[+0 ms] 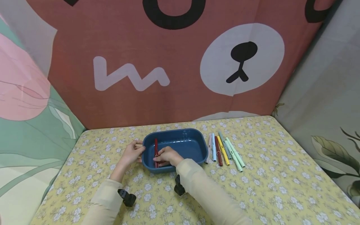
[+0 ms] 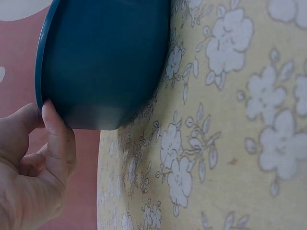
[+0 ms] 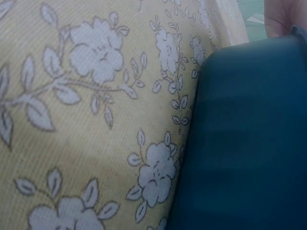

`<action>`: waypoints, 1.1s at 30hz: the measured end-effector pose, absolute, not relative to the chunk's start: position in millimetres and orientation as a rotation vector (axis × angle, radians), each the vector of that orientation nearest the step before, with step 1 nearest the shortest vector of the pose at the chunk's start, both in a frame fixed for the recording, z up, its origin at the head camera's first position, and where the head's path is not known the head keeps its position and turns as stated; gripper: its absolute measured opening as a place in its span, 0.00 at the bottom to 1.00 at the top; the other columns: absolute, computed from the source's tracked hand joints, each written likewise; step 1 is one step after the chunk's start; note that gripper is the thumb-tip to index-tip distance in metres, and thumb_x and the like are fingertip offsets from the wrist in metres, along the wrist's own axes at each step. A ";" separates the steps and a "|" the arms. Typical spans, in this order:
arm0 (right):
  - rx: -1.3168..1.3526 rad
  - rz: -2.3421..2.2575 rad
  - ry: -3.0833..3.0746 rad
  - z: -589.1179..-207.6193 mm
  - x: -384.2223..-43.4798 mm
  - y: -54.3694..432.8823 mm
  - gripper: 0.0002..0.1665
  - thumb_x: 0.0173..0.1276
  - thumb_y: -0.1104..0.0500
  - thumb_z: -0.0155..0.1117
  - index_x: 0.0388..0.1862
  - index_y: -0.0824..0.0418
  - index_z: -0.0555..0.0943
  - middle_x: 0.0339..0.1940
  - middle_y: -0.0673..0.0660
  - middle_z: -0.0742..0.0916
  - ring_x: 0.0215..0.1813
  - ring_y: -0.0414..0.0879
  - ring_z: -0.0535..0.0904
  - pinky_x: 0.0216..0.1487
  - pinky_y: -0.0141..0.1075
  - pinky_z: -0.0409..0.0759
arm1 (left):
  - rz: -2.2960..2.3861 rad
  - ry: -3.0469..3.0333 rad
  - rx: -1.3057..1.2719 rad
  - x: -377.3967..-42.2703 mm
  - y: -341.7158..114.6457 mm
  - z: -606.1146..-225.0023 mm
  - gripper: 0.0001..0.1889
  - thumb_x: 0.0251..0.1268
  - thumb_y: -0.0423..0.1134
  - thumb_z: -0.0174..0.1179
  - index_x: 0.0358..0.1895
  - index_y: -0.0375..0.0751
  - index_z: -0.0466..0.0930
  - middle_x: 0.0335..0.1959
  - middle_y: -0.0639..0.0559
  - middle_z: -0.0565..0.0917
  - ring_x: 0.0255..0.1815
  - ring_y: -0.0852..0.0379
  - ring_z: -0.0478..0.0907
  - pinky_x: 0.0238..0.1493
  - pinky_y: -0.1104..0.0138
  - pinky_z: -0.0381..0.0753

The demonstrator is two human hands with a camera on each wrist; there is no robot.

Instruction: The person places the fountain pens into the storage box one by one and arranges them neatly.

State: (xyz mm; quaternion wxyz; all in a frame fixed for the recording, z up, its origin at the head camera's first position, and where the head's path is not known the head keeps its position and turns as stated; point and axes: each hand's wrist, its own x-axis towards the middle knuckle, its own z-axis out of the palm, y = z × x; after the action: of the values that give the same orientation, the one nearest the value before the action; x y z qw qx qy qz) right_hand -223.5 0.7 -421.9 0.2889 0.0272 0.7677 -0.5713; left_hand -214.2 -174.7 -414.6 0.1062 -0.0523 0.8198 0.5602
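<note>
A dark blue rectangular box (image 1: 182,147) with rounded corners stands on the table. At its left end my left hand (image 1: 132,153) pinches the rim between thumb and fingers; in the left wrist view the fingertips (image 2: 53,117) lie against the outer wall. My right hand (image 1: 169,155) reaches over the near rim into the box and grips a red pen (image 1: 156,146) near its closer end. That pen lies lengthwise away from me along the box's left side. Beneath the right hand, part of the box floor is hidden. The right wrist view shows mostly the box's outer wall (image 3: 249,134).
Right of the box several pens lie side by side: pale pink (image 1: 209,144), light blue (image 1: 214,147), dark red (image 1: 218,151), yellow (image 1: 223,150), grey-green (image 1: 221,137) and light green (image 1: 234,155). A yellow floral cloth (image 1: 275,175) covers the table. Behind stands a brown bear-print backdrop (image 1: 180,103).
</note>
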 end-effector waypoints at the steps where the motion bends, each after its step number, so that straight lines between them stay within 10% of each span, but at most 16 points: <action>1: 0.079 -1.529 2.041 -421.7 -223.6 1.0 0.20 0.64 0.64 0.66 0.53 0.71 0.76 0.44 0.62 0.84 0.33 0.46 0.84 0.40 0.36 0.86 | 1.650 2.414 -0.154 -214.2 -174.6 -414.3 0.22 0.72 0.37 0.50 0.65 0.32 0.63 0.49 0.34 0.79 0.25 0.60 0.78 0.26 0.66 0.82; 10: 0.100 -1.538 2.018 -420.3 -222.4 1.4 0.04 0.64 0.67 0.65 0.37 0.67 0.80 0.27 0.53 0.82 0.22 0.38 0.77 0.34 0.32 0.85 | 1.636 2.415 -0.158 -212.5 -174.6 -412.6 0.22 0.72 0.37 0.50 0.65 0.32 0.63 0.48 0.35 0.79 0.24 0.61 0.77 0.27 0.65 0.82; 33: 0.060 -1.484 2.117 -420.8 -222.0 0.5 0.06 0.63 0.66 0.65 0.35 0.70 0.84 0.17 0.52 0.80 0.18 0.39 0.76 0.26 0.30 0.83 | 1.658 2.269 -0.163 -215.3 -180.6 -413.7 0.24 0.75 0.41 0.48 0.68 0.37 0.58 0.47 0.40 0.76 0.32 0.58 0.77 0.31 0.67 0.82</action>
State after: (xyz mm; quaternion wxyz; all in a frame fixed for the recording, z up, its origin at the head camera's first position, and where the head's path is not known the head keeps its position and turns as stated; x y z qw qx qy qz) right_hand -222.0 0.5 -420.8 0.2742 0.0224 0.7873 -0.5518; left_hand -215.3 -180.6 -413.7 0.1628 -0.0572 0.7953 0.5811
